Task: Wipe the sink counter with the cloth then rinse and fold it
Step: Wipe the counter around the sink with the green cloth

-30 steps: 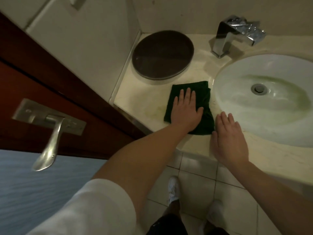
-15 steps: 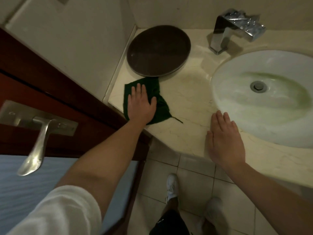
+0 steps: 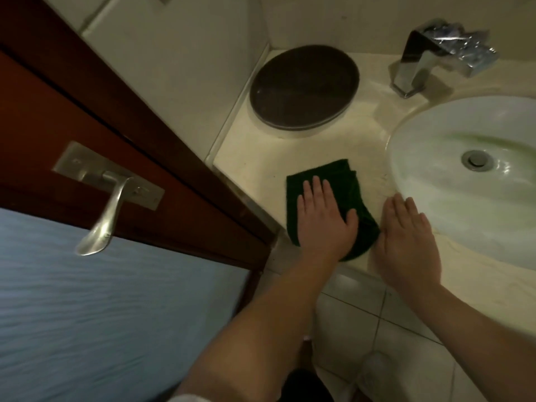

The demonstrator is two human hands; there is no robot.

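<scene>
Near the front edge of the sink counter (image 3: 261, 163), the dark green cloth (image 3: 355, 192) lay flat, pinned under the left hand (image 3: 324, 219), palm down, fingers spread and extended. The right hand (image 3: 406, 242), also flat and holding nothing, rested on the counter just beside the cloth, at the rim of the sink basin (image 3: 435, 184). A dark round tray (image 3: 304, 87) occupied the back left corner; the chrome faucet (image 3: 429, 53) stood behind the basin. A door handle (image 3: 107, 210) projected at left.

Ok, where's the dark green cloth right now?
In the head view, the dark green cloth lies flat on the cream stone counter under the left hand, between the round dark brown tray and the counter's front edge, left of the white oval basin.
</scene>
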